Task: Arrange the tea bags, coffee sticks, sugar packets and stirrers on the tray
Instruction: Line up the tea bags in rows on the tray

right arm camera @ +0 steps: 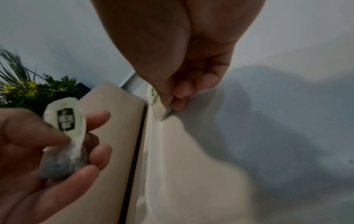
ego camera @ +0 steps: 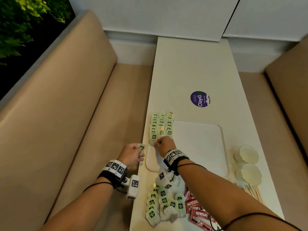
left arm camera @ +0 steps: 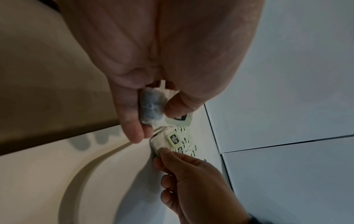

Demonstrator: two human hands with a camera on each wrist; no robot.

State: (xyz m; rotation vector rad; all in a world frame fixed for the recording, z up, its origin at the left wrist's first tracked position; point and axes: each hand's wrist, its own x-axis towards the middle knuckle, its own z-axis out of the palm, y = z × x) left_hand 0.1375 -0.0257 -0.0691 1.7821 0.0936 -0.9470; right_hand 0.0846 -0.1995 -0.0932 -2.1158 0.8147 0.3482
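A white tray (ego camera: 200, 147) lies on the narrow table, and three neat rows of green-tagged tea bags (ego camera: 161, 125) cover its far left part. My right hand (ego camera: 155, 144) pinches a tea bag (right arm camera: 157, 106) at the near end of the leftmost row, low over the tray's edge. My left hand (ego camera: 140, 155) hovers just left of the tray and grips another tea bag (left arm camera: 152, 106) between thumb and fingers, tag (right arm camera: 66, 121) up. A loose pile of tea bags (ego camera: 160, 204) lies near the front edge, with red coffee sticks (ego camera: 196, 209) beside it and wooden stirrers (ego camera: 251, 192) to the right.
Two glass cups (ego camera: 248, 155) stand right of the tray. A round purple sticker (ego camera: 200, 99) marks the table further back. Beige bench seats (ego camera: 75, 114) flank the table on both sides, and a white wall closes the far end.
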